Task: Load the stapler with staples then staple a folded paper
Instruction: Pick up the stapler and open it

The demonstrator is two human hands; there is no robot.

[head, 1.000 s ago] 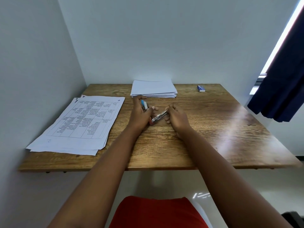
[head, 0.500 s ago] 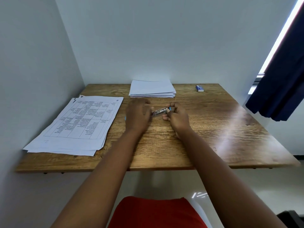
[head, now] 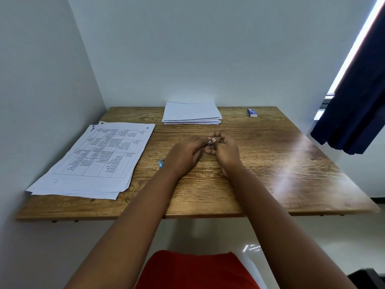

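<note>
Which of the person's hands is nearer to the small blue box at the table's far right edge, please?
The right. The right hand lies toward the small blue box, below and left of it. The left hand lies farther left, beyond the right hand.

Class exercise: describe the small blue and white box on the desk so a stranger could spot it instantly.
Start at the wooden desk and follow its far edge along the wall. Right of the blank paper stack, near the curtain, lies the small box. Unlike the white sheets, it is blue and white.
</note>
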